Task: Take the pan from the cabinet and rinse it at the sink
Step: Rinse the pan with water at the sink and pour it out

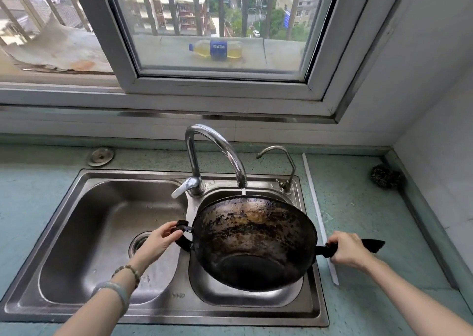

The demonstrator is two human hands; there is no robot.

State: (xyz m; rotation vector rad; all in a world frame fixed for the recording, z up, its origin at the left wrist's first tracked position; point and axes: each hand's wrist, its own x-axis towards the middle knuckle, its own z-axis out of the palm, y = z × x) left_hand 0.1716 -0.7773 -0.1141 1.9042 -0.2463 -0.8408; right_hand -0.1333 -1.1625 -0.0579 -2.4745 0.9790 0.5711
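Over the sink (pixel 230 312), left hand (pixel 160 241) and right hand (pixel 349 250) grip the pan (pixel 253 241), a PEPSI bottle (pixel 217 50) outside.

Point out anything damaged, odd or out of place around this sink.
The round black metal pan over the steel sink has a patchy, crusted inside. A clear plastic bottle with a blue label lies on its side on the ledge outside the window, holding yellowish liquid.

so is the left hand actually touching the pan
Touching. In the head view the left hand pinches the pan by its small side handle.
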